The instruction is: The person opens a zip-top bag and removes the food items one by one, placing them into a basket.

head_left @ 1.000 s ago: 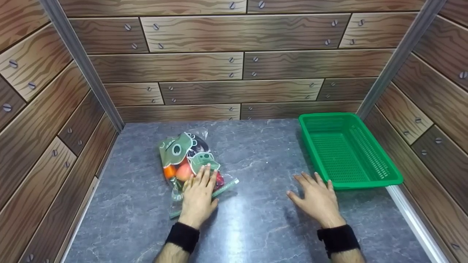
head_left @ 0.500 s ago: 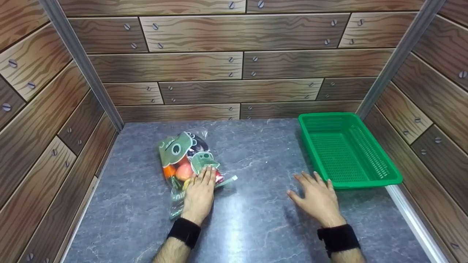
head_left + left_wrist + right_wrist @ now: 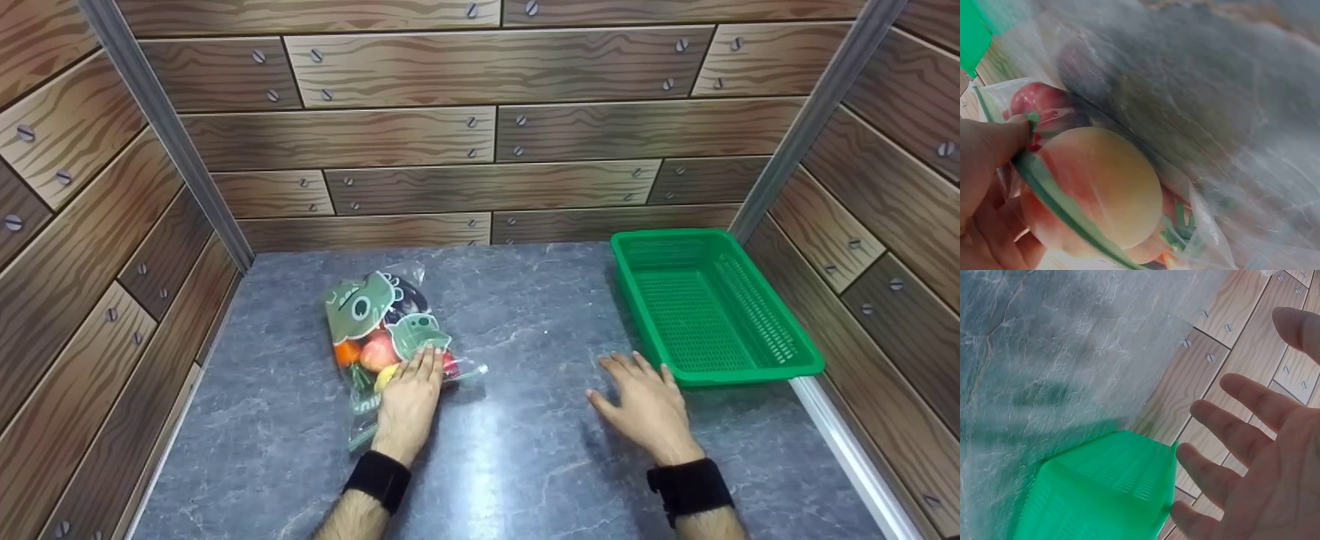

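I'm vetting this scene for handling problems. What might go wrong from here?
1. The left hand holds the clear bag by its green zip strip; if the bag tips, the peach-coloured fruit might roll out, though I can't tell whether the zip is open.
2. The right hand isn't on the bag, so a one-handed lift could let it slip.
3. The right hand is close to the green basket; a careless sweep might knock it.
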